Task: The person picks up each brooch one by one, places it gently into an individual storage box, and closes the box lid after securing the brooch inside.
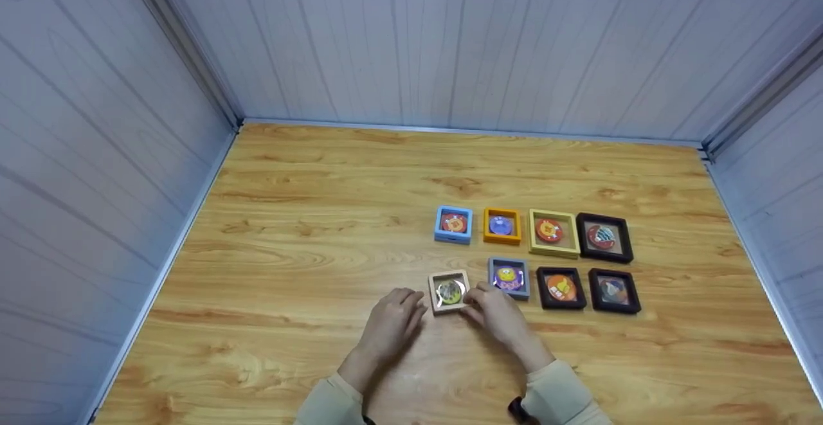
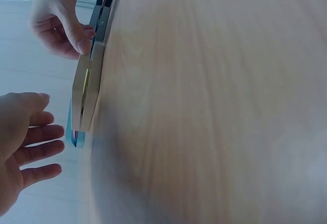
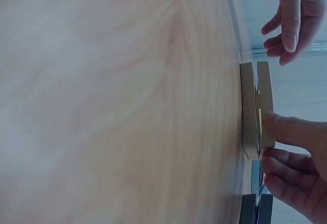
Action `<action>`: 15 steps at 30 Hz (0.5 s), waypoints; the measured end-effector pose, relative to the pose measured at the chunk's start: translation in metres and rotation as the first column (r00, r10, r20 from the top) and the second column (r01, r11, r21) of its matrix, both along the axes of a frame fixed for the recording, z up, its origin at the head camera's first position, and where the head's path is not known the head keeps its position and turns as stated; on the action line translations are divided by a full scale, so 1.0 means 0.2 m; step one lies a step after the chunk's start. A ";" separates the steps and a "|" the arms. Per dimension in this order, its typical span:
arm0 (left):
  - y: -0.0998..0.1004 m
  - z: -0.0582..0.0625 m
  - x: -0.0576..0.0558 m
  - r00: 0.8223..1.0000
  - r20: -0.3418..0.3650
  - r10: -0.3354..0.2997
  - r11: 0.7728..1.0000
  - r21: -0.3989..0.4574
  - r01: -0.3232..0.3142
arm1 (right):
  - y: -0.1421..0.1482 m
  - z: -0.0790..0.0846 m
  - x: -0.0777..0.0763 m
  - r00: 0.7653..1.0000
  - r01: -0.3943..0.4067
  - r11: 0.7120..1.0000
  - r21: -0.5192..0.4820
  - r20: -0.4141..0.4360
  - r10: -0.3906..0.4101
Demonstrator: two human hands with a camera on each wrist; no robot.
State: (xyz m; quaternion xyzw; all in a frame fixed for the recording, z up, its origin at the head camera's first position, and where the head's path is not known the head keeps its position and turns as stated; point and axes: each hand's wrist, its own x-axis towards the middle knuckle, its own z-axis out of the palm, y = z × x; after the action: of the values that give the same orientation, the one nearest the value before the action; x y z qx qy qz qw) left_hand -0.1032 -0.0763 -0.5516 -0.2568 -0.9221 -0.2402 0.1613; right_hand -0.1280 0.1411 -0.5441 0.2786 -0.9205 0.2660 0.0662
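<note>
A small beige display frame (image 1: 434, 294) with a clear window and a round badge (image 1: 449, 292) inside lies on the table between the two hands. In the right wrist view a narrow gap runs between the frame's two halves, widening slightly toward the ends. My right hand (image 1: 498, 315) pinches the frame's right side, the thumb on its near edge and the fingers behind. My left hand (image 1: 389, 323) is held just left of the frame, its fingers loosely extended and apart from it in the left wrist view. The grey-blue frame (image 1: 526, 287) lies next to my right fingers.
Light blue (image 1: 453, 240), orange (image 1: 502, 240), pale yellow (image 1: 553, 251) and black (image 1: 605, 256) frames form a back row, each with a badge. Two smaller black frames (image 1: 562, 305) sit at the front right. White panel walls (image 1: 411, 45) border the wooden table (image 1: 289, 232).
</note>
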 end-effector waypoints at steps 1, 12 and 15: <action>0.00 0.00 0.00 1.000 0.000 0.013 1.000 0.006 -0.013 | 0.00 0.00 0.00 1.000 0.012 1.000 -0.003 0.006 -0.012; -0.03 0.00 -0.03 0.997 0.021 0.078 0.997 0.018 -0.079 | -0.05 0.02 -0.04 0.994 0.089 0.996 0.014 0.059 -0.090; -0.03 0.00 -0.04 0.997 0.009 0.077 0.997 0.028 -0.077 | -0.06 0.01 -0.05 0.994 0.100 0.995 0.010 0.039 -0.100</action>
State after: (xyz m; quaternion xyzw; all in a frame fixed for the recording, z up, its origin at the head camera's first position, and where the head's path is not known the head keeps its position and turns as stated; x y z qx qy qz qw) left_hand -0.1117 -0.0825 -0.5514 -0.2178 -0.9285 -0.2477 0.1706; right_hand -0.1377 0.1290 -0.5415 0.2270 -0.9355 0.2639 0.0600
